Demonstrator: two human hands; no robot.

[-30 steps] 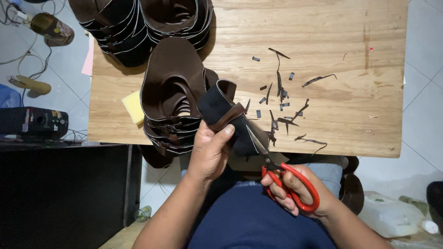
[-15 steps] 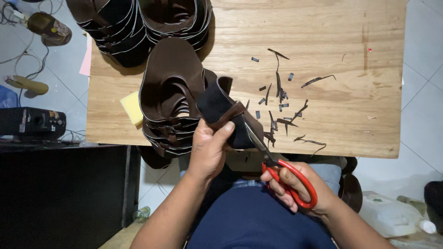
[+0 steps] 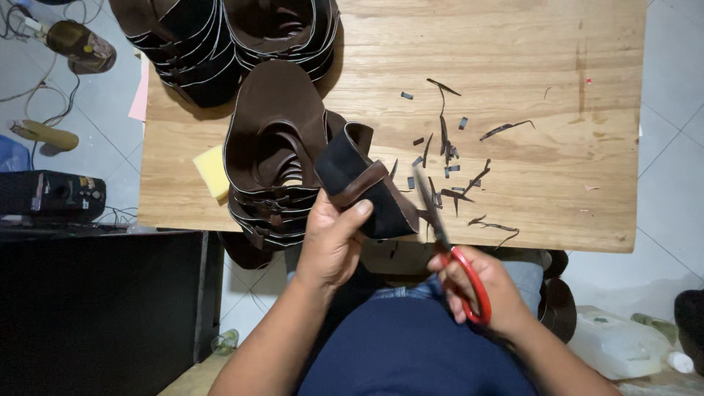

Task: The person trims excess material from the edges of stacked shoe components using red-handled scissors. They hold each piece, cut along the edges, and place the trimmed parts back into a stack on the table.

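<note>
Trimming a leather piece with scissors
The left hand (image 3: 334, 238) is pinching the leather piece (image 3: 363, 187); the right hand (image 3: 477, 282), clamped on the scissors (image 3: 447, 246), is pointing the blades up along its right edge.

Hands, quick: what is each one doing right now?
Left hand: closed on the dark shoe upper piece, thumb on top.
Right hand: fingers closed through the red-handled scissors, blades beside the piece's edge.

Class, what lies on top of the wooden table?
Stacks of brown shoe uppers, a yellow sponge and dark offcuts lie on the wooden table; what is beneath the stacks is covered.
</note>
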